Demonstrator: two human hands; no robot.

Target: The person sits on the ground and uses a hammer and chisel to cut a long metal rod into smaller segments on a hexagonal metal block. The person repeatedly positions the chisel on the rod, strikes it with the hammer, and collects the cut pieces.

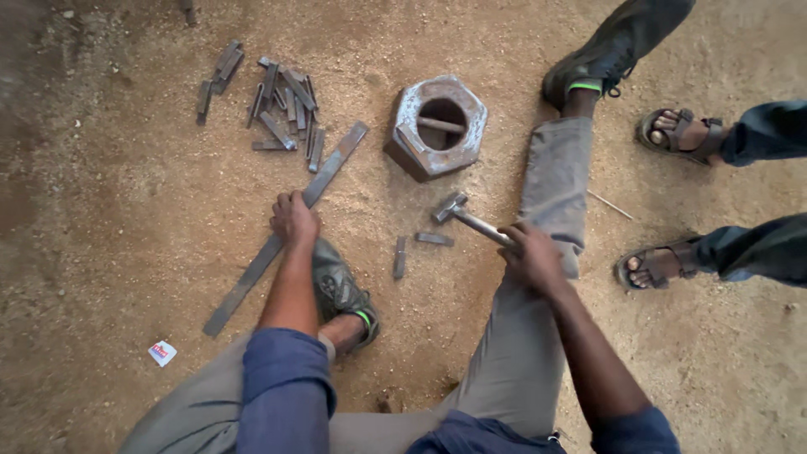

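We see soft, even daylight with only faint shadows under the hexagonal steel block (437, 126), whose top rim shines a little. The middle is sharp (the corners look darker, slightly stretched and a bit blurred).

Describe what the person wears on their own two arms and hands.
Both hands are bare: no gloves, rings, watch or bands show on the left hand or the right hand. The forearms are uncovered too. Each arm has a dark blue sleeve of plain cloth, pushed up and bunched near the elbow; no markings are visible on it.
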